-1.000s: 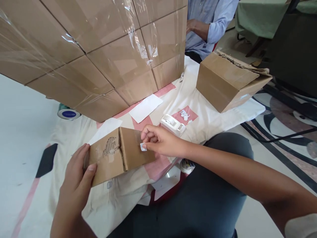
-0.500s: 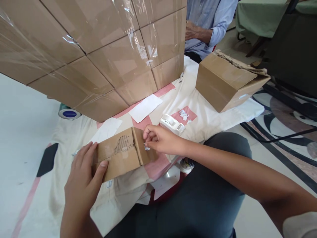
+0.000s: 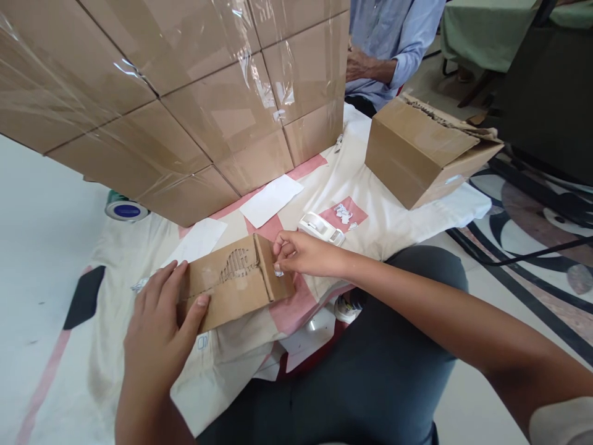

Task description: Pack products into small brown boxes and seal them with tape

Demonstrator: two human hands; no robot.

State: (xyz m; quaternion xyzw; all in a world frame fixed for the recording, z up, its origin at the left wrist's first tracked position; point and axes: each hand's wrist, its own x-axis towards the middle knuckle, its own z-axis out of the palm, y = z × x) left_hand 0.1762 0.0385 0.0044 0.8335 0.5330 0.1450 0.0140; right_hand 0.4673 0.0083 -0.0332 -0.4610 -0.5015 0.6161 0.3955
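Note:
A small brown cardboard box [image 3: 236, 287] with a torn patch on its top lies on the white and pink cloth [image 3: 398, 216] in front of me. My left hand [image 3: 160, 321] grips its left end, thumb on the near face and fingers over the top. At the box's right side my right hand [image 3: 301, 254] is closed in a pinch, pressing a small white sticker [image 3: 278, 271] against the cardboard.
A white tape dispenser [image 3: 321, 227] and a heap of small white stickers [image 3: 343, 214] lie just beyond my right hand. A wall of taped cartons [image 3: 185, 93] rises behind, an open carton [image 3: 421, 154] stands right. Two white paper sheets [image 3: 271, 201] and a blue-lidded roll [image 3: 124, 210] lie near. A person's blue sleeve [image 3: 398, 37] shows at top.
The small box has been turned and shifted right, its end face narrowing in view. My left hand slid right along it. My right hand stayed pinched at the sticker.

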